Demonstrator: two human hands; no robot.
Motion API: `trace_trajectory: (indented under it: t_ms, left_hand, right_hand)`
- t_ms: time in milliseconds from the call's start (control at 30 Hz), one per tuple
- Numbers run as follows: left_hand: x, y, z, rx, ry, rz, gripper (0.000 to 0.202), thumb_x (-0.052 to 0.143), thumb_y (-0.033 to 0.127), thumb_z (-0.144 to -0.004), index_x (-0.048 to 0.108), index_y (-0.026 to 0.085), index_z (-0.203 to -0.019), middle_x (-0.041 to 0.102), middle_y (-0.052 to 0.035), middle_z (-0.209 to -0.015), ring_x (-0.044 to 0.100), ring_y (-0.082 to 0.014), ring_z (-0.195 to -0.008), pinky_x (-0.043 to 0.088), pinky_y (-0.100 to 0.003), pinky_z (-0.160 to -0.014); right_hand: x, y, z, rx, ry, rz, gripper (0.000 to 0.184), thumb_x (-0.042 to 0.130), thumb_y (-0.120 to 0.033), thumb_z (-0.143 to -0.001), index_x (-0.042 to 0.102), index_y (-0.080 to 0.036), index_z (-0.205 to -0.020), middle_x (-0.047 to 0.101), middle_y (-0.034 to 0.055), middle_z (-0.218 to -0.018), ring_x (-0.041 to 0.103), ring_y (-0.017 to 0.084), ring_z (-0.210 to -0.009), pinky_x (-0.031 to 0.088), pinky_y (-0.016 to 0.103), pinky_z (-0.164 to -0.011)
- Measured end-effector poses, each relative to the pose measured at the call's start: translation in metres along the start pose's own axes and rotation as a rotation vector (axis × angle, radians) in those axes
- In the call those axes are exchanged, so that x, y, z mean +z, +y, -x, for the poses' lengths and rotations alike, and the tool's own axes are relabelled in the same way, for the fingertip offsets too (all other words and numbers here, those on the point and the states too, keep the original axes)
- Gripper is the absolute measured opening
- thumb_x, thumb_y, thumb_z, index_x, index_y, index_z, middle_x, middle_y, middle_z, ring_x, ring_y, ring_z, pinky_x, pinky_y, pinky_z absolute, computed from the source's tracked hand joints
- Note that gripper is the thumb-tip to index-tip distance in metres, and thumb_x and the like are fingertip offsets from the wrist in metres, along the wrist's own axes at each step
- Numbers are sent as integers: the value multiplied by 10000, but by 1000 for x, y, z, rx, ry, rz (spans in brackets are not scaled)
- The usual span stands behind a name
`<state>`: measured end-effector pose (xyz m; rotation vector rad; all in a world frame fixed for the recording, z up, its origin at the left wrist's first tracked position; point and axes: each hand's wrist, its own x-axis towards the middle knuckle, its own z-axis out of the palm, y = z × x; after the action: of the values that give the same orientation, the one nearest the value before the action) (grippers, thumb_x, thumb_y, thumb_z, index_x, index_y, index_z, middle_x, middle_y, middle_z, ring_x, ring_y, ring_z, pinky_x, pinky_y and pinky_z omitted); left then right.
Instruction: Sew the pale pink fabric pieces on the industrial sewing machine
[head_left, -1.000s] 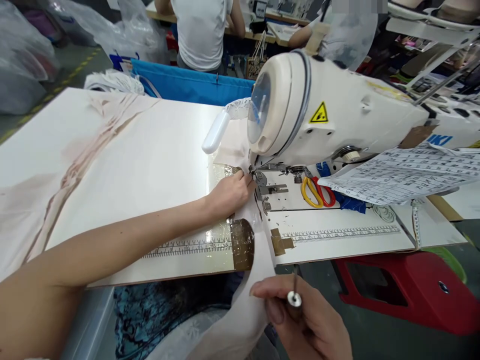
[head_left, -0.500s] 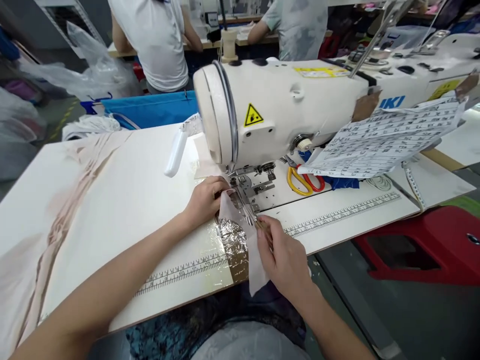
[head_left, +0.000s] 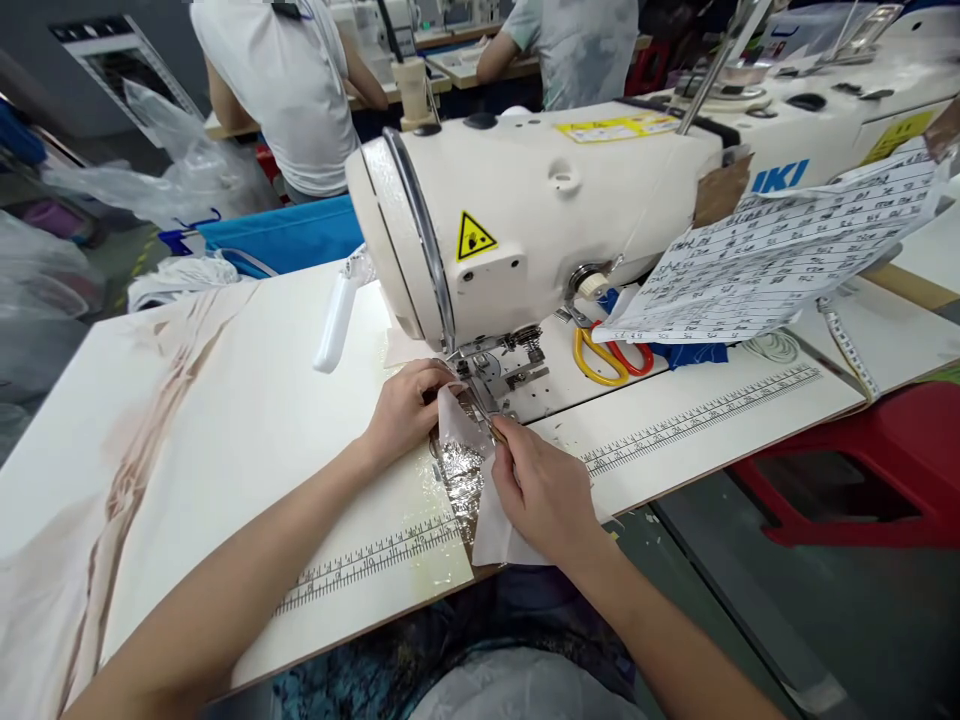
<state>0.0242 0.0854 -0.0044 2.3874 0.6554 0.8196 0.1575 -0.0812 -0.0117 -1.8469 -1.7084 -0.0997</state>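
My left hand (head_left: 403,412) rests beside the presser foot of a white sewing machine (head_left: 540,225). Its fingers are bent and pressed onto a pale pink fabric piece (head_left: 459,422), close to the needle area. On the near side of the foot, my right hand (head_left: 546,490) pinches the fabric's edge, and a loose end hangs below the palm. A narrow brownish, metallic-looking bit shows at the right fingertips; I cannot make out what it is. Shiny clear tape (head_left: 463,480) covers the table under the cloth. The needle tip is hidden.
Scissors with yellow and red handles (head_left: 592,360) lie right of the foot, near a handwritten sheet (head_left: 780,255). A white plastic-handled item (head_left: 336,322) lies at left, beyond it bunched pink fabric (head_left: 142,450). A red stool (head_left: 892,470) stands right. Two people sit ahead.
My right hand has moved slightly left and up toward the presser foot, and the hanging fabric end has shifted with it. My left hand stays at nearly the same spot. The view has tilted a little.
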Motion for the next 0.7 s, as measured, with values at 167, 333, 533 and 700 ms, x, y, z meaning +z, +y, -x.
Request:
trace_trajectory:
  t_ms: [167,333,533,700]
  left_hand:
    - [-1,2,-1,-19,-13,19,207,623,378,-927,692,211,-827,716,-46,-893,666,-192,-835,554,-354,-748]
    - [-2,2,-2,-29,-21,15,259,568,392,-958,693,214,-818,717,-47,-884,665,-190,-828,548,-348,-747]
    - [0,-1,0,9,-20,-62,193,572,342,-950,637,202,-835,698,-49,-901,652,-191,-851,541,-339,-748]
    - [6,-3,2,90,-7,-179,106,537,275,-957,592,200,-907,659,-51,-927,611,-184,-864,533,-327,-752]
  right_hand:
    - [1,1,0,2,-4,4,323,410,-153,-971,617,-121,-1217,785,108,-963,739,217,-727,505,288,-555]
    - [0,3,0,-26,7,-1,333,397,-167,-983,611,-125,-1234,785,115,-1028,740,201,-760,530,276,-601]
    - [2,3,-2,-21,21,30,324,400,-167,-984,635,-128,-1204,794,94,-970,739,191,-736,487,263,-552]
    - [2,2,-4,-24,25,46,325,392,-171,-994,646,-111,-1187,793,97,-950,732,192,-702,474,276,-527]
